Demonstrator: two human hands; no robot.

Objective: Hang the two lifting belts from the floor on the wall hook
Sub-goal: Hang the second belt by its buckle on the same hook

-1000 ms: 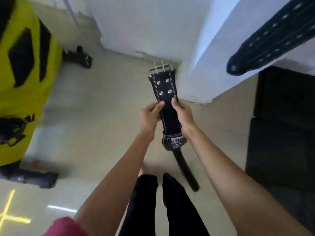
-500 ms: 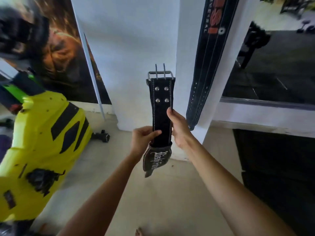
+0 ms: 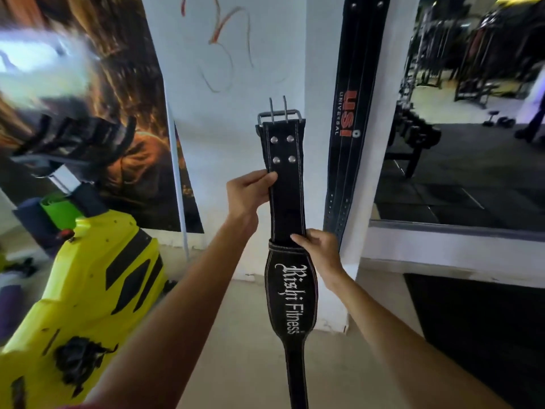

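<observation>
I hold a black lifting belt (image 3: 287, 202) upright in front of a white pillar, its steel two-prong buckle (image 3: 278, 115) at the top and the wide part with white lettering hanging below. My left hand (image 3: 250, 193) pinches the belt's left edge just under the rivets. My right hand (image 3: 320, 249) grips the right edge lower down, where the belt widens. A second black belt (image 3: 351, 113) with red "USI" lettering hangs flat down the pillar just to the right. The wall hook is out of view above the frame.
A yellow machine (image 3: 88, 290) stands at lower left. Behind it a dark poster (image 3: 132, 113) covers the wall. At right a mirror or opening (image 3: 460, 128) shows gym racks and dumbbells. Black floor mats (image 3: 486, 335) lie at lower right.
I have raised the belt higher against the pillar as my view tilted up. My left hand slid up near the rivets; my right hand moved down to the wide part.
</observation>
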